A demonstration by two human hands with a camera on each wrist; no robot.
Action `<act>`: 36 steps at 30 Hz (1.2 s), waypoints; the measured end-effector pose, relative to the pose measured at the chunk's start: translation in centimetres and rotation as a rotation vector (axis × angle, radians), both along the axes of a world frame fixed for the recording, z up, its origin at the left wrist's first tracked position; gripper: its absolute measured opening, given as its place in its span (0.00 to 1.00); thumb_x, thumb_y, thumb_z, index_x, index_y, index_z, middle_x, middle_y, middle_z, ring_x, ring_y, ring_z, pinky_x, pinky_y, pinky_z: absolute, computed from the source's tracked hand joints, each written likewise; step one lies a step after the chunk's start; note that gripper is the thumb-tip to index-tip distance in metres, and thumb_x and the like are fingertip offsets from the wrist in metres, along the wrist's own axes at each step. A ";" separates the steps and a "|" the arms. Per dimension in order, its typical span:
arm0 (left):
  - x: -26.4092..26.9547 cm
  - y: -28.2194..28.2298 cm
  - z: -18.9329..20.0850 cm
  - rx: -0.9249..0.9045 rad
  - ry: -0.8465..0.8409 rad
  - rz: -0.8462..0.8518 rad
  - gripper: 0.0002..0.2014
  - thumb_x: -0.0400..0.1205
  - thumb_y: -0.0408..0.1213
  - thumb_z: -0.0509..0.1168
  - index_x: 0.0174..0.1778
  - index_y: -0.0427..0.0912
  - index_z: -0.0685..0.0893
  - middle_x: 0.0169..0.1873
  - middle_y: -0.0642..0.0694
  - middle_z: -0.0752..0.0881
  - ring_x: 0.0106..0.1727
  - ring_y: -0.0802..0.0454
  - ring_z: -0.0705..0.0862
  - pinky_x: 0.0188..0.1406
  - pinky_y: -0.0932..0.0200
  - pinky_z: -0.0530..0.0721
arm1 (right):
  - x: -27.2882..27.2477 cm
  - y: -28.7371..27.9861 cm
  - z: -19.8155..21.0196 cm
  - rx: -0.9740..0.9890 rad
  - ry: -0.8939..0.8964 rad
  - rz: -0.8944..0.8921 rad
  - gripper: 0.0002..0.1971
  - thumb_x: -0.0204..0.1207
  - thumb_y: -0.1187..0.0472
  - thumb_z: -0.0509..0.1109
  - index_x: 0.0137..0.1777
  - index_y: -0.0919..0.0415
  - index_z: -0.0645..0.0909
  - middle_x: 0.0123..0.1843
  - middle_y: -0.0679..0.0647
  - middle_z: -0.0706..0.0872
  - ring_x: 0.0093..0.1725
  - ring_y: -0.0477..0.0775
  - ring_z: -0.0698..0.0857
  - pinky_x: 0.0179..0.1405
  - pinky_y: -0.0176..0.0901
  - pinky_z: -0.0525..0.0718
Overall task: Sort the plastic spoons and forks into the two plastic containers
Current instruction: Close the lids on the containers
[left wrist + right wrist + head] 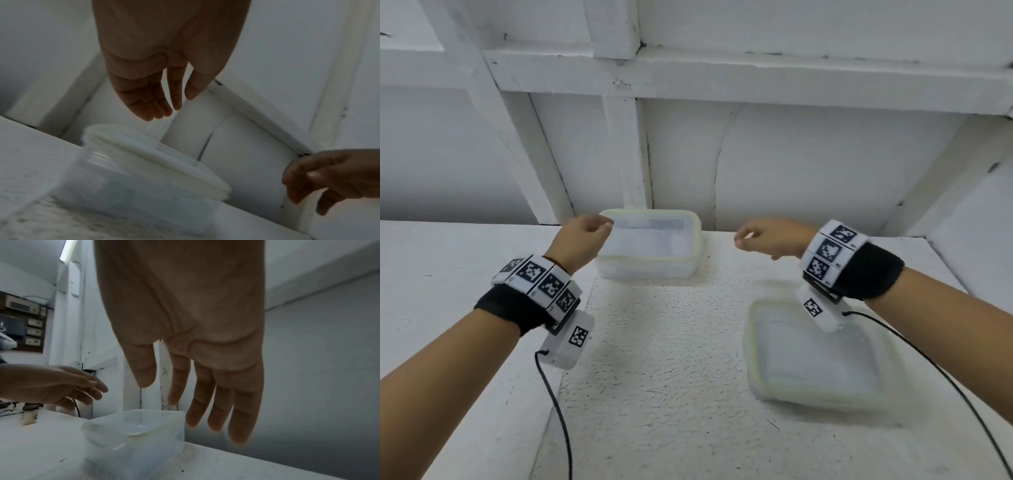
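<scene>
A translucent plastic container [654, 265] with a pale yellow-green rim stands at the back of the white table, also seen as the container [144, 164] and the container [135, 434] in the wrist views. A second, blurred container [753, 346] lies at the front right, partly under my right wrist. My left hand [602, 228] hovers at the back container's left rim, fingers relaxed and empty. My right hand [743, 238] hangs just right of that container, also empty. Both wrist views show straight fingers on the left hand [174, 104] and the right hand [180, 402]. No spoons or forks are in view.
The rough white tabletop [661, 359] stretches between the two containers. A white wall with beams [626, 147] rises right behind the back container. Black cables [558, 411] hang from the wrist cameras. A switch panel [30, 324] shows far left in the right wrist view.
</scene>
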State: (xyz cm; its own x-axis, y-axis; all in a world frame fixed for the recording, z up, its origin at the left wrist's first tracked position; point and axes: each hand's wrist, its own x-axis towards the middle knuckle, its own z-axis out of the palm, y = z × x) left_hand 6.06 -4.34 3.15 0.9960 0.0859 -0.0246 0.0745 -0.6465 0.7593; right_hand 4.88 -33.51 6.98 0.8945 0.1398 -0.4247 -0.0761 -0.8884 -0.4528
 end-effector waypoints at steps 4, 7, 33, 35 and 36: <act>-3.6 -5.1 0.6 -0.117 0.007 -0.124 0.12 0.85 0.36 0.56 0.58 0.39 0.82 0.48 0.45 0.84 0.47 0.48 0.81 0.40 0.58 0.81 | -5.1 -5.0 -0.4 -0.101 -0.034 0.006 0.16 0.81 0.48 0.62 0.66 0.52 0.77 0.61 0.50 0.81 0.58 0.49 0.79 0.58 0.40 0.74; -5.5 -9.0 -0.8 -0.095 0.173 -0.286 0.13 0.86 0.38 0.57 0.63 0.38 0.80 0.50 0.44 0.83 0.48 0.49 0.81 0.41 0.59 0.83 | -8.1 -8.9 -2.1 -0.116 -0.024 -0.128 0.18 0.81 0.50 0.62 0.69 0.55 0.74 0.69 0.55 0.78 0.67 0.53 0.77 0.63 0.43 0.72; -9.9 -5.3 -1.7 -0.451 0.474 -0.016 0.16 0.82 0.29 0.63 0.65 0.42 0.74 0.50 0.38 0.84 0.42 0.43 0.84 0.41 0.50 0.85 | -9.7 -3.7 -4.9 0.494 0.070 -0.552 0.06 0.82 0.60 0.63 0.57 0.54 0.75 0.45 0.54 0.83 0.39 0.53 0.83 0.34 0.44 0.82; -9.5 -2.4 -1.3 -0.426 0.453 0.036 0.17 0.82 0.29 0.63 0.68 0.42 0.75 0.52 0.38 0.84 0.43 0.43 0.84 0.41 0.51 0.84 | -8.6 -0.8 -5.1 0.536 0.096 -0.519 0.06 0.82 0.60 0.63 0.58 0.55 0.75 0.46 0.54 0.83 0.39 0.53 0.83 0.33 0.44 0.82; -9.3 -1.0 -1.2 -0.417 0.445 0.063 0.18 0.82 0.29 0.63 0.68 0.41 0.75 0.51 0.38 0.84 0.42 0.44 0.84 0.39 0.52 0.83 | -8.1 0.6 -5.3 0.557 0.107 -0.506 0.07 0.82 0.60 0.63 0.58 0.56 0.75 0.46 0.55 0.83 0.38 0.52 0.83 0.32 0.44 0.82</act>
State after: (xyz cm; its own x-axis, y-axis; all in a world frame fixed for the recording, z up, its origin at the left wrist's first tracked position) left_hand -3.25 -5.35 1.97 0.8759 0.0376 -0.4811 0.4707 -0.2858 0.8347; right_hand -3.19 -32.92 1.64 0.8642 -0.0575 -0.4998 -0.4825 -0.3757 -0.7912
